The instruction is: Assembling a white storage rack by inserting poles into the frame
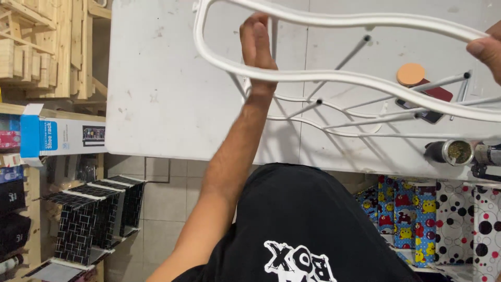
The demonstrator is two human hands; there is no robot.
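A white wavy plastic frame (334, 75) is held up over a white table (156, 94). My left hand (257, 49) reaches through the frame's loop, its fingers wrapped on a thin grey rod. My right hand (488, 49) grips the frame's upper rail at the right edge of view. Below it stand several more grey rods (349, 55) with dark tips, joined to a second wavy white frame (334, 112) lying on the table.
A round tan disc (410, 74) and a dark red phone (430, 96) lie on the table at right. A cup of green herb (451, 152) sits near the table's front edge. Black patterned panels (96, 214) and a cardboard box (62, 137) are on the left.
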